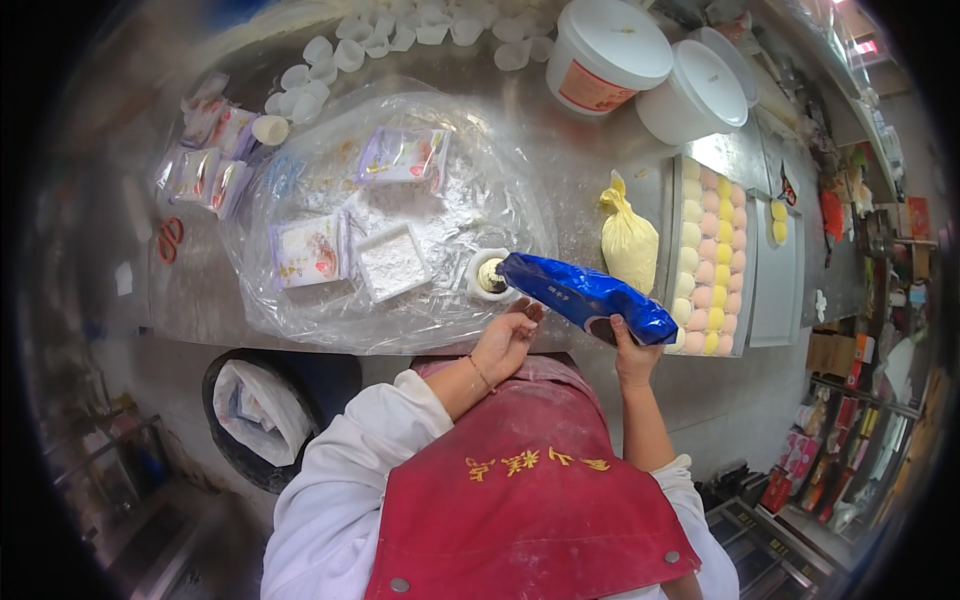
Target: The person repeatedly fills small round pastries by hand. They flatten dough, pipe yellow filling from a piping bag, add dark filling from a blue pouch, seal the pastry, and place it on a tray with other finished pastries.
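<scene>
My right hand (634, 354) grips the lower right end of a glossy blue bag (585, 293). The bag lies tilted over the table's front edge, its narrow left end against a small white cup (480, 272). Pale yellow filling (490, 274) with dark bits on it shows inside the cup. Just below the cup is my left hand (506, 340), fingers curled together near the bag's underside. Something dark brown shows at its fingertips, too small to name. Left of the cup, a square white tray (393, 262) of white powder rests on a clear plastic sheet (455, 130).
Purple-edged packets (312, 250) lie on the sheet, more at left by red scissors (171, 240). A tied bag of yellow filling (630, 245) and a tray of coloured balls (712, 265) stand right. Lidded white buckets (610, 60) stand behind. A lined bin (262, 412) sits below left.
</scene>
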Motion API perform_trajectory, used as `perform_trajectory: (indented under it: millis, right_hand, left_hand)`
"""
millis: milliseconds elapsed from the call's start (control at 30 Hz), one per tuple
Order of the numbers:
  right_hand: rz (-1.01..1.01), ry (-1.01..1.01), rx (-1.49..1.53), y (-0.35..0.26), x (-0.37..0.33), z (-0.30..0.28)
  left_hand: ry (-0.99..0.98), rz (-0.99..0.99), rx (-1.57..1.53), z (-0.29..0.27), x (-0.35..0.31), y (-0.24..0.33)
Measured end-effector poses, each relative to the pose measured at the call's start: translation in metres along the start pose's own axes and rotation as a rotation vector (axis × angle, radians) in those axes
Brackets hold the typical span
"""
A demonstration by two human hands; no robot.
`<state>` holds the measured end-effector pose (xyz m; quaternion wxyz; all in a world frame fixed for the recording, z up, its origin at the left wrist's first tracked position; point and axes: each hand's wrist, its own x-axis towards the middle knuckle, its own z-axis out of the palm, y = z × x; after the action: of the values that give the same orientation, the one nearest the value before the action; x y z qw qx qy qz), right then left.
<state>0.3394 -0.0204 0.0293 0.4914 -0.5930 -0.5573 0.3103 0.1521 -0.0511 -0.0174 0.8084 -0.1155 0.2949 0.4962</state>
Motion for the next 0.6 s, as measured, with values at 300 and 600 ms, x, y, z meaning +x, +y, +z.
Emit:
perform_trajectory:
  millis: [300,600]
  right_hand:
    - [0.040,0.008,-0.004,0.0010,0.0043,-0.0006]
    - [0.063,-0.011,-0.025,-0.0023,0.0064,0.0013]
  left_hand:
    - [0.058,-0.009,-0.085,0.0043,0.0010,0.0044]
    - [-0.017,-0.013,0.004,0.0014,0.0026,0.0090]
